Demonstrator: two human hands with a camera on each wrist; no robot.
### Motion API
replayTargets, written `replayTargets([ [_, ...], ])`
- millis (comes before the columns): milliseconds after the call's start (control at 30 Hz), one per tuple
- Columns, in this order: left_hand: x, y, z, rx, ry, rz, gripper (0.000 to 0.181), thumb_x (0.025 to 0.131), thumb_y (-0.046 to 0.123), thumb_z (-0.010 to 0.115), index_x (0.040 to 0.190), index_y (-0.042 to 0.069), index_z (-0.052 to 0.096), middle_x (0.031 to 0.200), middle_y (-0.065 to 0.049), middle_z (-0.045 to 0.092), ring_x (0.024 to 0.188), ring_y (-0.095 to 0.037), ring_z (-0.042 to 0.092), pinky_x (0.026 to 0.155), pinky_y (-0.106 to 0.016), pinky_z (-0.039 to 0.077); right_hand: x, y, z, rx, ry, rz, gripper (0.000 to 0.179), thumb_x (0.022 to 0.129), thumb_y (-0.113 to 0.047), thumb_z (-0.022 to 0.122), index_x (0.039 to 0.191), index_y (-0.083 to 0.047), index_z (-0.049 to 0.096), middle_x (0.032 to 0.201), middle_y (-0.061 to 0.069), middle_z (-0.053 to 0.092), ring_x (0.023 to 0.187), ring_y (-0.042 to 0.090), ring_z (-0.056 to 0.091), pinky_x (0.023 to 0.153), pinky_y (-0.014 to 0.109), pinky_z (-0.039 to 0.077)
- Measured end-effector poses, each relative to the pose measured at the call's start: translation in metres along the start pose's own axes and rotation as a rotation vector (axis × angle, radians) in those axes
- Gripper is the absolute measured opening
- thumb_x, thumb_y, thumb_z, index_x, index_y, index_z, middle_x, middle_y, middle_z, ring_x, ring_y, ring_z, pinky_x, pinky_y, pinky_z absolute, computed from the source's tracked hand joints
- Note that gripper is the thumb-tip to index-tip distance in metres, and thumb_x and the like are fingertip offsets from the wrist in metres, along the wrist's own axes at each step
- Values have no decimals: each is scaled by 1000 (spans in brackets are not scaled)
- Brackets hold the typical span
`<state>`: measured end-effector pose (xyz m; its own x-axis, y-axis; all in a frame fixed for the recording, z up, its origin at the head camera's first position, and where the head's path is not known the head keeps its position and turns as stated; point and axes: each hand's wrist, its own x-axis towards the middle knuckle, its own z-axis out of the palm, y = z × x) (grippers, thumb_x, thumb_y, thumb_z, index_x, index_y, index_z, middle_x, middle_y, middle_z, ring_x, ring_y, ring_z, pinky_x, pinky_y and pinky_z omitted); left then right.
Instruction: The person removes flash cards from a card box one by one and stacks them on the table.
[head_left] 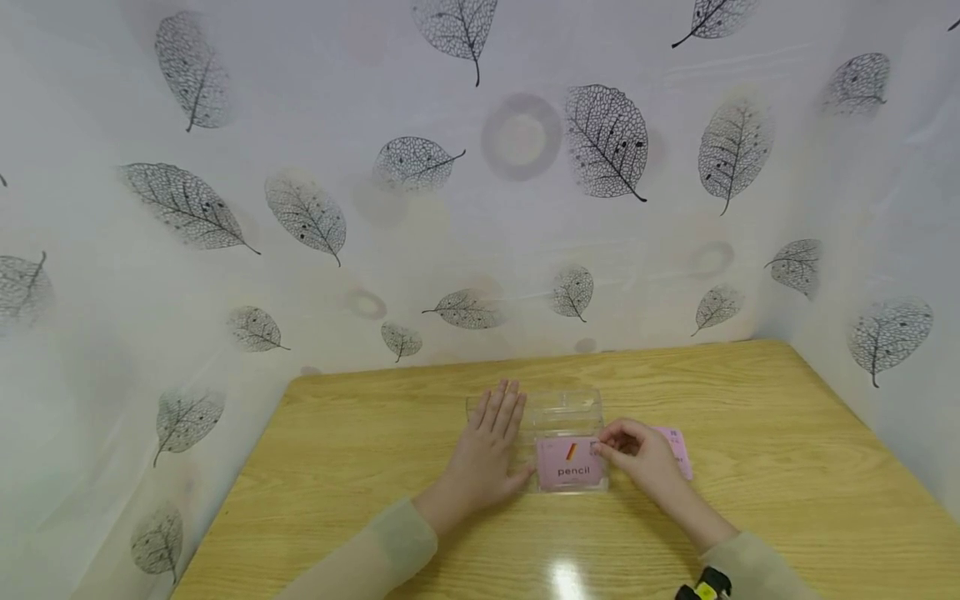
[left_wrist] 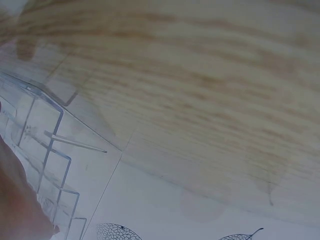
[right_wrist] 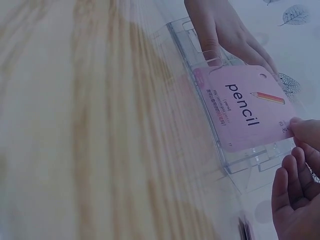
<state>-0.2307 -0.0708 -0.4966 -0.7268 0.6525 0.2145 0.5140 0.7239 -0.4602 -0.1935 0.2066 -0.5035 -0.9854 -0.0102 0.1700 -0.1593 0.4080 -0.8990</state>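
A pink flashcard (head_left: 572,473) printed "pencil", with a pencil picture, stands in the front right part of a clear tiered plastic holder (head_left: 564,407). My right hand (head_left: 637,452) pinches the card's upper right corner between thumb and fingers. In the right wrist view, the card (right_wrist: 240,107) leans against the holder (right_wrist: 235,165), its lower edge within the front lip. My left hand (head_left: 483,458) rests on the holder's left side, fingers straight and pointing away. The left wrist view catches part of this hand (left_wrist: 20,200) beside the holder's stepped clear walls (left_wrist: 62,145).
More pink cards (head_left: 677,452) lie on the table just right of the holder, partly behind my right hand. The wooden table (head_left: 337,500) meets a white leaf-patterned sheet (head_left: 510,225) at its back and sides.
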Motion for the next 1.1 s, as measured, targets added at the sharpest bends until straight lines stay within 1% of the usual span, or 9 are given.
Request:
replayTargets([
  [167, 0, 0, 2, 15, 12, -1, 105, 100, 76, 35, 169, 0, 14, 179, -20, 11, 167, -36, 11, 136, -45, 20, -1, -2, 0, 18, -1, -2, 11, 92, -8, 82, 97, -3, 74, 88, 3, 72, 75, 1, 60, 66, 19, 54],
  [333, 0, -1, 1, -3, 6, -1, 105, 101, 76, 36, 169, 0, 12, 179, -21, 7, 168, -36, 9, 137, -46, 19, -1, -3, 0, 18, 5, -12, 11, 92, -10, 82, 97, -3, 75, 89, 4, 73, 75, 0, 59, 67, 19, 54],
  [633, 2, -2, -1, -11, -6, 0, 104, 101, 75, 37, 169, 0, 13, 178, -20, 13, 167, -37, 10, 137, -46, 19, -1, -4, -1, -3, 13, -17, 11, 93, -10, 82, 98, -3, 75, 91, 5, 74, 76, -1, 59, 68, 18, 54],
  [867, 2, -2, 1, -5, 11, -2, 104, 100, 76, 37, 169, 0, 16, 178, -20, 17, 167, -36, 12, 136, -46, 21, -1, -5, -1, -4, 14, -31, 10, 93, -9, 81, 98, -3, 76, 91, 6, 74, 76, -2, 58, 67, 18, 54],
  [967, 2, -1, 2, -7, 12, -3, 104, 101, 76, 37, 169, 0, 15, 178, -20, 15, 167, -36, 11, 136, -46, 20, -1, -4, -1, -1, 14, -34, 10, 93, -9, 81, 98, -3, 75, 91, 6, 74, 76, -1, 58, 67, 18, 54],
  [1100, 1, -1, 2, -15, -8, -2, 103, 102, 75, 35, 169, 0, 14, 179, -21, 8, 167, -37, 9, 137, -46, 19, -2, -2, -1, -2, 16, -38, 9, 93, -9, 80, 99, -3, 76, 92, 6, 74, 77, -2, 59, 68, 18, 54],
])
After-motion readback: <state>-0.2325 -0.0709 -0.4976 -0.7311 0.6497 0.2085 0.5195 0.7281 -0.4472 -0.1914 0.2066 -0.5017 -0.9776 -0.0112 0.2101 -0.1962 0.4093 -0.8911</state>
